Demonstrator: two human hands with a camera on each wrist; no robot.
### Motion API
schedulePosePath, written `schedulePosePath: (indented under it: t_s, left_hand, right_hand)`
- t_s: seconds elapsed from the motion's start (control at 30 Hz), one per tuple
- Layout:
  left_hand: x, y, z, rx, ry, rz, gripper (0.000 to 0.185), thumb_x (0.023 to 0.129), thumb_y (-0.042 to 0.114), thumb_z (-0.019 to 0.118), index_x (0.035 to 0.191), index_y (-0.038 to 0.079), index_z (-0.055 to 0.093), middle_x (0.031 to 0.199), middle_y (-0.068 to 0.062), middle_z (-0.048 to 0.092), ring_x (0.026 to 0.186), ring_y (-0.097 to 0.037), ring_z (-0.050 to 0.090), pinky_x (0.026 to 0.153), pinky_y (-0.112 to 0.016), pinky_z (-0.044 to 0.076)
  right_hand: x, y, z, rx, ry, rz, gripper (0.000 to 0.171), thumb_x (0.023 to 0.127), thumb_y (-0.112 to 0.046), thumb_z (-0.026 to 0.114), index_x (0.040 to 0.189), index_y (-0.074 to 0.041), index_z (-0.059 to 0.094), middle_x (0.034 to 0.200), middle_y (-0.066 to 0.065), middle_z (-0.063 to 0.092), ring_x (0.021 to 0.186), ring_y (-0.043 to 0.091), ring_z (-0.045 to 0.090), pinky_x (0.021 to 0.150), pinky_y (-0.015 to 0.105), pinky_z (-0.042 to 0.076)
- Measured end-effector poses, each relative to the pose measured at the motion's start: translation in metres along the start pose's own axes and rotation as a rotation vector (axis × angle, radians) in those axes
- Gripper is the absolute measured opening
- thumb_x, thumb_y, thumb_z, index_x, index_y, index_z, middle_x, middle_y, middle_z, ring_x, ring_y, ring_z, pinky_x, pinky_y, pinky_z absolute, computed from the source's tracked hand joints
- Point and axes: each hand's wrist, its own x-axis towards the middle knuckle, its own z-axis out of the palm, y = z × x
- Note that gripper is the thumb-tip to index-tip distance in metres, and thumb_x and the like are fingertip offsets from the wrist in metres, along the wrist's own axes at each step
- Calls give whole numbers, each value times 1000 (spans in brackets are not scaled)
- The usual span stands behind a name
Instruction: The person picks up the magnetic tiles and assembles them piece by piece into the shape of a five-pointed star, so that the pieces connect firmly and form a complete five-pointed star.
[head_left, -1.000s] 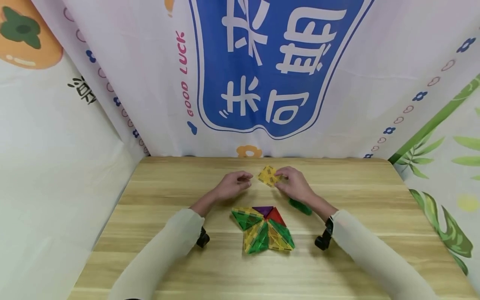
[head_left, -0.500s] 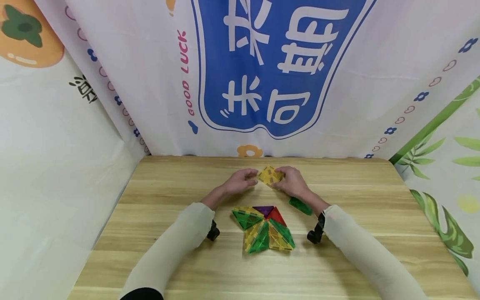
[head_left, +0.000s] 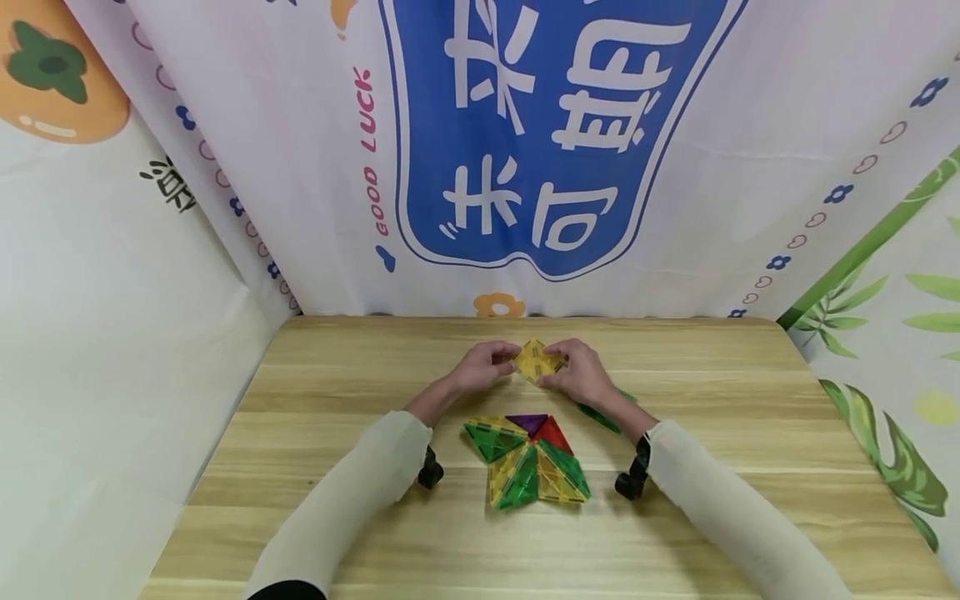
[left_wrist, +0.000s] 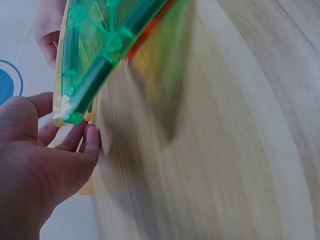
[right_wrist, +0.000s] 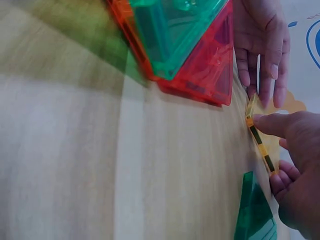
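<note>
In the head view, my right hand pinches the right side of a yellow see-through magnetic tile piece near the table's back edge. My left hand has its thumb and fingers at the piece's left corner and appears to pinch it. The right wrist view shows the yellow piece edge-on under my right thumb. In the left wrist view, green tiles in front hide most of what the left fingers touch. A fan of joined green, yellow, red and purple triangle tiles lies nearer on the table.
A loose green tile lies beneath the right wrist, partly hidden by it. The wooden table ends at a printed cloth at the back, with more cloth at both sides.
The left hand has moved right to the yellow piece's left corner. The yellow piece has tilted and shifted slightly nearer, with the right hand still on it. The fan has stayed in place.
</note>
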Motion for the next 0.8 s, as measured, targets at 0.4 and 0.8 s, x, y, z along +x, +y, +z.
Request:
schedulePosePath:
  t_s: [0.4, 0.8]
  left_hand:
    - [-3, -6, 8, -98, 71, 5, 38, 98, -6, 66, 135, 4, 69, 138, -15, 68, 124, -32, 65, 99, -36, 59]
    - [-10, -4, 4, -182, 88, 14, 36, 99, -5, 65, 132, 8, 74, 148, -11, 62, 133, -35, 61, 103, -39, 57]
  right_hand:
    - [-6, 7, 11, 57, 37, -142, 45, 80, -18, 95, 119, -6, 77, 124, 13, 67, 99, 26, 63, 82, 38, 54]
    - [-10, 4, 3, 160, 22, -158, 33, 85, -9, 90, 117, -5, 79, 129, 15, 69, 112, 31, 68, 92, 42, 60]
